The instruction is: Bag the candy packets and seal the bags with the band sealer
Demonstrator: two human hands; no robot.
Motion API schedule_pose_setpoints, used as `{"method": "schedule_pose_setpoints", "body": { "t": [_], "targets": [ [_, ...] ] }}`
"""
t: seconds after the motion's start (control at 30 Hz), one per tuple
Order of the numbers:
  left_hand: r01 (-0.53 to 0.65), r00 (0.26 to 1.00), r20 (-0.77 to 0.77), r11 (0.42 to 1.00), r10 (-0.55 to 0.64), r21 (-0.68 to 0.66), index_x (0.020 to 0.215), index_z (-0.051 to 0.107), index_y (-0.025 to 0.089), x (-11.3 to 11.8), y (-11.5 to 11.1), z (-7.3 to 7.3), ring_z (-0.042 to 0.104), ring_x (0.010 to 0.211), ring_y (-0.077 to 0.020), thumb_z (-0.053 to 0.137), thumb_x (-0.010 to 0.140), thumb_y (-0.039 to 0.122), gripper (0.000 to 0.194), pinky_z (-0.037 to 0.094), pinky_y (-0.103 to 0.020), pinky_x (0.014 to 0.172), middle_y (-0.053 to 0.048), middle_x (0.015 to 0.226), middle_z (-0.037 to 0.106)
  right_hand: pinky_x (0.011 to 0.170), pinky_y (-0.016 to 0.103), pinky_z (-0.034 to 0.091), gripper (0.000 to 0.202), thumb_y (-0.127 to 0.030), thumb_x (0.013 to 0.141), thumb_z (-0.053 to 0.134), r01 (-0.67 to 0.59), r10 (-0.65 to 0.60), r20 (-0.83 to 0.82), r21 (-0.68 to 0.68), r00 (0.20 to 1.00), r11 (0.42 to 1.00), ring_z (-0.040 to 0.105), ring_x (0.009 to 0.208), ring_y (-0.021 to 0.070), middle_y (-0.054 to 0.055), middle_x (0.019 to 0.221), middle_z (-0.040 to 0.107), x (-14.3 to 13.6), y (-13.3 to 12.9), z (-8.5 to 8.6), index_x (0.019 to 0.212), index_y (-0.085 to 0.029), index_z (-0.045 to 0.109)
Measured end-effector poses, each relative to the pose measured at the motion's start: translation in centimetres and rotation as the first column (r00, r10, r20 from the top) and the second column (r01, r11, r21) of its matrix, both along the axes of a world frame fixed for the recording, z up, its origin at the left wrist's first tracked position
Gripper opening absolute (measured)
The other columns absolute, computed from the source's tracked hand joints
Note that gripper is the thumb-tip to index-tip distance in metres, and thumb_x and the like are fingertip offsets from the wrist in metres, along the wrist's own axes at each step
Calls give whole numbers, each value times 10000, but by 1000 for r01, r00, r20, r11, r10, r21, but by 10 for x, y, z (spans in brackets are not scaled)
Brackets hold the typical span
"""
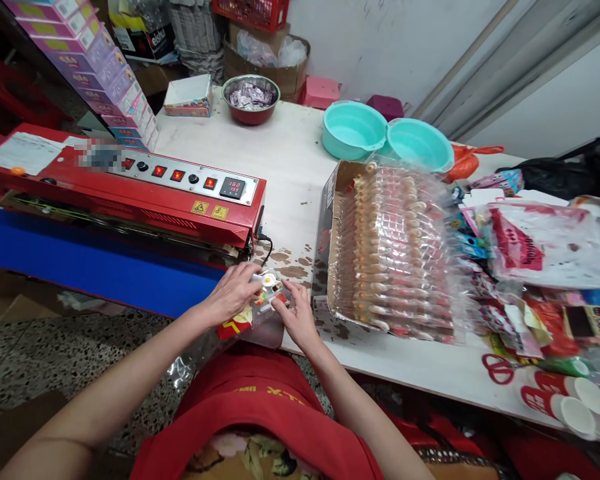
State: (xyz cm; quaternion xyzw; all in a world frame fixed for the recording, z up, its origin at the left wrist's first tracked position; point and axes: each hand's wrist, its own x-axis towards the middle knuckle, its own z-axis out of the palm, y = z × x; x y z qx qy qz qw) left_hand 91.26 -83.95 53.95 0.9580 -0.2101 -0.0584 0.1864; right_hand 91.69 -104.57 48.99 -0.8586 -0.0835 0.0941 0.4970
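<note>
My left hand (pixel 235 291) and my right hand (pixel 296 312) are close together at the table's front edge. Between them is a clear plastic packet (pixel 269 288) with small colourful items inside, among them a white and yellow round one. The left fingers press on its left side, and the right thumb and forefinger hold its right side. A red and yellow piece (pixel 236 324) shows under my left hand. Just beyond the hands stands a red sealing machine (pixel 180 193) with lit switches and a blue belt (pixel 95 263).
Right of the hands, a cardboard box (pixel 323 230) holds rows of clear packets. Behind are turquoise basins (pixel 355 127) and a metal bowl (pixel 251 110). Bags, red scissors (pixel 498 369) and paper cups (pixel 575 413) lie at the right. Stacked boxes (pixel 100 73) stand at the back left.
</note>
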Motion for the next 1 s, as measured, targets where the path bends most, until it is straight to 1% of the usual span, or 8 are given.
{"method": "schedule_pose_setpoints", "body": {
  "t": [0.2,0.37,0.43,0.5,0.57,0.63,0.8,1.0],
  "targets": [
    [-86,992,77,989,96,-119,897,609,195,19,-21,-3,433,1151,-244,534,879,225,83,402,-404,931,-94,1218,507,1055,445,338,540,-473,611,826,-130,131,-49,29,990,991,443,1211,273,78,1214,522,9,4,10,1095,-284,678],
    [-183,981,-5,909,196,-375,867,611,181,22,-26,-10,495,1118,-227,525,863,192,87,428,-383,939,-103,1192,518,1042,442,324,324,-515,674,758,-88,132,-190,225,973,970,485,1190,275,94,1153,576,26,0,11,825,-228,740],
    [-343,936,-118,780,333,-523,979,615,191,16,-25,-15,519,1123,-223,589,824,231,162,450,-359,918,-99,1254,510,1042,438,317,292,-505,692,744,-57,124,-224,282,967,958,493,1194,272,97,1165,591,32,-3,17,714,-214,725],
    [-592,803,-380,538,460,-601,1154,573,203,10,-23,-19,590,1016,-218,683,752,312,431,493,-332,811,-104,1246,552,1049,431,305,266,-476,674,766,-52,127,-223,314,967,948,471,1233,274,96,1205,594,37,-5,25,667,-215,716],
    [-790,611,-693,253,382,-558,1223,554,183,5,-21,-20,636,822,-194,732,694,403,600,501,-301,685,-104,1104,646,1045,418,309,241,-449,648,791,-38,126,-234,346,964,937,456,1260,276,96,1215,611,39,-4,33,662,-218,720],
    [-874,484,-852,57,201,-483,1115,632,144,5,-19,-18,630,688,-162,756,652,428,557,483,-267,620,-79,916,699,987,405,370,246,-439,616,810,14,120,-315,393,942,920,529,1179,278,97,1122,669,39,-2,37,655,-213,722],
    [-906,386,-914,-133,128,-401,826,690,137,15,-19,-7,579,532,-104,785,533,234,323,436,-200,523,-6,641,671,685,324,474,280,-415,546,838,198,69,-524,436,849,878,614,657,181,43,722,716,40,9,28,655,-181,729],
    [-892,298,-942,-306,156,-333,690,664,87,22,-20,-12,623,529,-158,794,531,184,227,476,-242,502,-87,647,697,605,291,471,277,-350,486,865,249,12,-538,411,843,877,590,573,148,25,646,701,47,23,21,651,-171,733]
  ]
}}
